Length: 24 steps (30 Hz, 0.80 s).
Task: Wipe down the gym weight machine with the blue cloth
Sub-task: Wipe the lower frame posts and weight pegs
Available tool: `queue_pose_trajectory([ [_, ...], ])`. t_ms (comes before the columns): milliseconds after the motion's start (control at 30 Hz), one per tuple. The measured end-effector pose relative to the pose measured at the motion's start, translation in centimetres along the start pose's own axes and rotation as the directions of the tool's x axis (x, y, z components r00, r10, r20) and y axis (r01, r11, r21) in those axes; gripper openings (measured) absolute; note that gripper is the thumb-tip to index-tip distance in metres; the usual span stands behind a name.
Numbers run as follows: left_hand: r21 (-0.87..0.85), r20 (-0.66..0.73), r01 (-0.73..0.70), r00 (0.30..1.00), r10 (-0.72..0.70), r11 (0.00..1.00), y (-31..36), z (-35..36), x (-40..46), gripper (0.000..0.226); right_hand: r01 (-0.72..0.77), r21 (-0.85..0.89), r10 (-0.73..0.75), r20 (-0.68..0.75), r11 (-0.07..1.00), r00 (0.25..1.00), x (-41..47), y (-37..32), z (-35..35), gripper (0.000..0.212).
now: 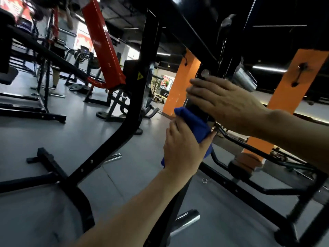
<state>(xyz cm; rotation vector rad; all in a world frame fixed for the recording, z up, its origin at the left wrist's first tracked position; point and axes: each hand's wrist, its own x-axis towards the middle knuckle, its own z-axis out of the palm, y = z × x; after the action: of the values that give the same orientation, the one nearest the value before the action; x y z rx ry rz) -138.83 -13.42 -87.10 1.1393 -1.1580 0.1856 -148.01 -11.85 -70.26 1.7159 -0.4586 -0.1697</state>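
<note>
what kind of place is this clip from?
Almost certainly a commercial gym floor. Black steel weight-machine frames stand on grey rubber flooring, a round weight plate lies on the floor at left, and orange pillars break up the room. The left hand holds a folded blue cloth against the frame.

I saw a dim gym hall with a smooth grey floor (32, 139) that caught soft reflections. Two orange pillars stood in the room, one (179, 86) mid-view and another (292, 82) further right, each with a dark fitting bolted on. The ceiling was black, crossed by thin white light strips (268, 68). At the left, a glossy red steel beam (105, 43) slanted down among black racks (42, 68) and benches, with weight plates (78, 86) lying on the floor beneath. Bright red-and-white wall graphics (12, 6) glowed in the far left corner. A chrome peg (187, 221) stuck out low in the foreground.
</note>
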Motion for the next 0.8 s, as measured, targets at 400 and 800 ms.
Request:
queue_pose_trajectory([
  [400,-0.102,0.316,0.235,0.929,-0.192,0.967,-0.4,-2.2,-0.8,0.096,0.096,0.038,-0.096,0.013,0.995,0.995,1.0,-1.0,-1.4,0.069],
  [800,0.065,0.488,0.323,0.815,-0.312,0.944,-7.3,-4.0,-11.5,0.093,0.070,-0.014,-0.070,0.035,0.997,0.997,1.3,-1.7,-0.7,0.075],
])
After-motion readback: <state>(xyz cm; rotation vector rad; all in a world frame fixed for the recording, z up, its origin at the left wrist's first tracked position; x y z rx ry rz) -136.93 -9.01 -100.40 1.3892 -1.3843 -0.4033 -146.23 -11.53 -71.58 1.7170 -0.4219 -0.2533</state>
